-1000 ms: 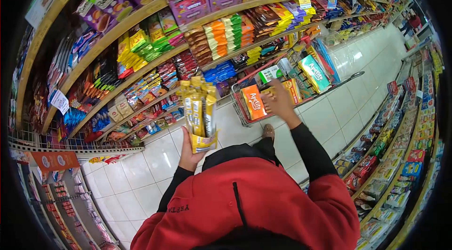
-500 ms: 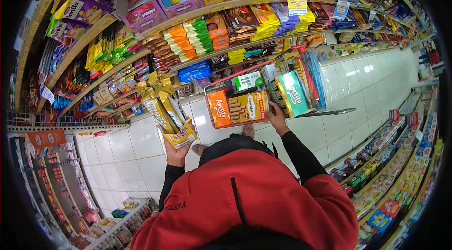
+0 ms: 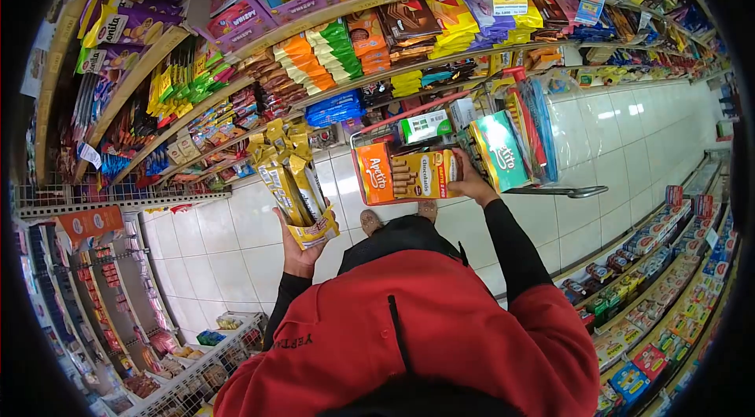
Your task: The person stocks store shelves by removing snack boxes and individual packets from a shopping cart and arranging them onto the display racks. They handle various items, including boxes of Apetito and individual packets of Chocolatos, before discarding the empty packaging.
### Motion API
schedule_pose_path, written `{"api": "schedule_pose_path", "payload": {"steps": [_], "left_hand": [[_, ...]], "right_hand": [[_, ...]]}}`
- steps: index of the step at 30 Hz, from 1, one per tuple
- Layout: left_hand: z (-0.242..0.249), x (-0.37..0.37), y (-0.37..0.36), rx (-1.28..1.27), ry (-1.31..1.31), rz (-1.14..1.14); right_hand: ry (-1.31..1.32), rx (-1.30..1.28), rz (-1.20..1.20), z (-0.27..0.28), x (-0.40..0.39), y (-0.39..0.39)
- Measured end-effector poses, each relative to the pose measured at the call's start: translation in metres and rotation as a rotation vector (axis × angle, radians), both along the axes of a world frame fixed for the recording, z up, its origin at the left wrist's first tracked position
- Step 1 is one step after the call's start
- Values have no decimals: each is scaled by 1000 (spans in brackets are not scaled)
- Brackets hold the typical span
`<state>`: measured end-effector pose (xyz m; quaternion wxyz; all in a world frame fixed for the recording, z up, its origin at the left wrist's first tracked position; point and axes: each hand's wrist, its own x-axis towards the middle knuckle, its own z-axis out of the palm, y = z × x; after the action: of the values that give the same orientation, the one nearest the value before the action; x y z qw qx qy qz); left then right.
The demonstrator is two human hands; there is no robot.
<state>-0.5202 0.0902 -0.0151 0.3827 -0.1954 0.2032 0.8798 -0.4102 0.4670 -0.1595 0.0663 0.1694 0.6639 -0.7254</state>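
My left hand (image 3: 296, 250) is wrapped round the lower part of an opened box of yellow snack packets (image 3: 297, 189), whose tops stick out in a loose bunch. At the basket's near side, my right hand (image 3: 473, 180) grips the right end of a yellow Chocolatos wafer-roll box (image 3: 417, 175). Beside that box on the left stands an orange Apetito box (image 3: 374, 173). A teal Apetito box (image 3: 500, 151) is to the right of my right hand, and a white and green box (image 3: 425, 127) lies behind. All of these sit in or over a red-rimmed shopping basket (image 3: 409, 112).
Shelves of packaged snacks (image 3: 338, 51) curve across the front and left. Low racks of small boxes (image 3: 668, 275) line the right. A white wire basket (image 3: 197, 376) stands at lower left on the tiled floor (image 3: 236, 260). A metal handle (image 3: 578, 191) juts from the shopping basket.
The view has shifted slightly, so the basket and both hands appear a little further right. Each hand keeps its hold on its box.
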Motion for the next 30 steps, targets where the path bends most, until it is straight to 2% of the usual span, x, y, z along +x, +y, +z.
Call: {"api": "schedule_pose_path", "payload": {"steps": [2,6,8,9,12,17,19,20,22,23,24,26,27,28,30], "left_hand": [[0,-6,-4,-31,-5,-30],[-8,-16,-17,-87,35,-86],[-8,-19,-22,-96,31,-87],[-7,-21,-23,-108,27,-83],[-1,-24,-31,-115,15,-69],[2,-29,-49,-83,40,-51],[0,-32,-57,-29,50,-51],[-3,-32,-62,-29,29,-33],[-10,-30,-70,-22,5,2],[-12,-29,-73,-69,9,22],[-13,-28,-76,-118,12,41],[-13,-25,-76,-80,18,56],[-14,-24,-74,-43,31,73],[-14,-22,-70,-7,43,91],[-15,-19,-60,18,37,131]], "right_hand": [[-57,21,-1,12,0,-6],[-101,174,-156,26,-8,-35],[-114,584,-217,33,-10,-50],[-74,690,-276,34,-14,-55],[-197,806,-260,86,-39,-62],[-123,987,-269,122,-93,-41],[41,1154,-160,126,-114,-29],[46,1158,-154,121,-122,-25],[-153,1217,43,107,-135,-14],[-219,1082,95,106,-139,-6],[-213,1086,107,99,-139,4],[-48,928,166,95,-144,16],[-45,896,232,94,-142,25],[-10,1036,268,92,-138,28],[-17,1045,306,101,-131,25]]}}
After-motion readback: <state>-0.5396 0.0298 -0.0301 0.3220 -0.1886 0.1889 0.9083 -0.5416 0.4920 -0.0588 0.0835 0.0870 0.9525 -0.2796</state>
